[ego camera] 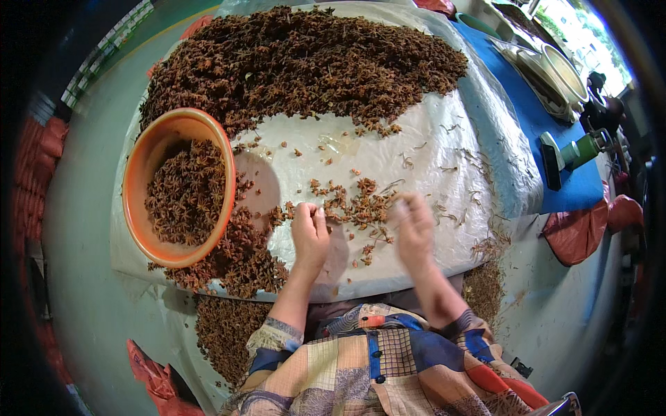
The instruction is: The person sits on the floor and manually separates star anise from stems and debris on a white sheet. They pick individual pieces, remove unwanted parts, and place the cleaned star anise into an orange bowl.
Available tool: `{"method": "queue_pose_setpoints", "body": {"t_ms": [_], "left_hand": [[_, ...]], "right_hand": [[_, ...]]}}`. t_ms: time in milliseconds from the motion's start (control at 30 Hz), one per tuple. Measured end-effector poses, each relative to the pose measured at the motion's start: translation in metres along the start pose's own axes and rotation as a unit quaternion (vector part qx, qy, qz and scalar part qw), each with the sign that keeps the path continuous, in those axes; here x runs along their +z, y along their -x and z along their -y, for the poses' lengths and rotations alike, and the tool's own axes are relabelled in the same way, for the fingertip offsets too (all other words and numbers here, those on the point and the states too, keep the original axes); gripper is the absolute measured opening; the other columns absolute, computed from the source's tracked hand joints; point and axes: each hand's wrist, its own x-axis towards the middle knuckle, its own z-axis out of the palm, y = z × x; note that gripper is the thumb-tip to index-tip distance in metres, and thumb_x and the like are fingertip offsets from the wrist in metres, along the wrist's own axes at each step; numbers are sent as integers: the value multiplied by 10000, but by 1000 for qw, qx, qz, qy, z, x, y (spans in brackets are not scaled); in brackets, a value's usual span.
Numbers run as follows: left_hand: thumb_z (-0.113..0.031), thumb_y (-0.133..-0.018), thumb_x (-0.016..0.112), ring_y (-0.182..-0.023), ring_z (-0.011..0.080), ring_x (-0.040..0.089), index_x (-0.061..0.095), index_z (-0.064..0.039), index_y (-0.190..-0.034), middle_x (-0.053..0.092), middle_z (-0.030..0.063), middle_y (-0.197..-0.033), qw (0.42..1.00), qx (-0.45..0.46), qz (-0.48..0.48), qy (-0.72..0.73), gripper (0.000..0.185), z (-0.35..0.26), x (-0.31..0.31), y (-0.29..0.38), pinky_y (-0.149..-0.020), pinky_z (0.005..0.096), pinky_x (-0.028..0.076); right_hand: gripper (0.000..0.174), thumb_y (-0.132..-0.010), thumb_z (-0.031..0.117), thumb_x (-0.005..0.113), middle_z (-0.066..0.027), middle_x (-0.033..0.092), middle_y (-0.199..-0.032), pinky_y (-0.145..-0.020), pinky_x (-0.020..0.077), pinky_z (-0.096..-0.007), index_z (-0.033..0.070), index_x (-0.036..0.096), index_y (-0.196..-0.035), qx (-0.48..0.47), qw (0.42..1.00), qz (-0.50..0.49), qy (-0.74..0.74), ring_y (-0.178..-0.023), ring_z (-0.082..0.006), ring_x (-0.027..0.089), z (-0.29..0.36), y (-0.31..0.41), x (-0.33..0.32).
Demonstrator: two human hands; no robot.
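Note:
Dried star anise lies in a big heap [302, 62] across the far side of a plastic-covered table [291, 156]. At the left an orange plastic basin [229, 208], tilted, holds more star anise [187, 192]. A smaller pile [244, 255] lies beside and below the basin. My left hand [310, 234] is over the near middle, fingers curled together; what they may pinch is hidden. My right hand [413, 226] is blurred, to the right of a small scatter of star anise [364, 203]; whether it holds anything is unclear. Thin stems [460, 208] are strewn to its right.
A blue surface [567, 192] at the right bears a green and white device [577, 153] and a pale basin [564, 73]. More plant matter lies on the floor below the table's near edge [229, 327] and at its right [483, 291]. Red sacks [577, 229] rest beyond.

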Motion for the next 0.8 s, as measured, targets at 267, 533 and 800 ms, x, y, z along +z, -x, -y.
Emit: {"method": "queue_pose_setpoints", "body": {"t_ms": [267,533,800], "left_hand": [[-613,-866,636,-1475,415,200,368,-143,-1506,283,166,-1580,866,225,200,-399,838,-10,44,-30,-1157,678,124],[-734,-862,544,-1526,364,127,282,-161,-1574,221,110,-1647,839,105,238,-478,951,35,-10,-53,-1207,627,53],[-515,-979,514,-1501,410,167,439,-151,-1451,282,148,-1604,861,209,138,-443,601,30,-21,-34,-1174,664,111]], "right_hand": [[325,-839,289,759,-109,660,-1082,-861,497,-440,97,707,-1095,-183,859,39,477,-981,-319,627,-71,-69,-51],[161,-863,113,668,-124,679,-949,-826,521,-432,55,700,-1010,-131,881,199,408,-926,-345,655,-88,-103,9],[342,-834,151,705,-116,622,-1239,-1055,383,-508,82,650,-1164,-202,851,165,455,-1206,-333,544,-76,-48,-25]]}}
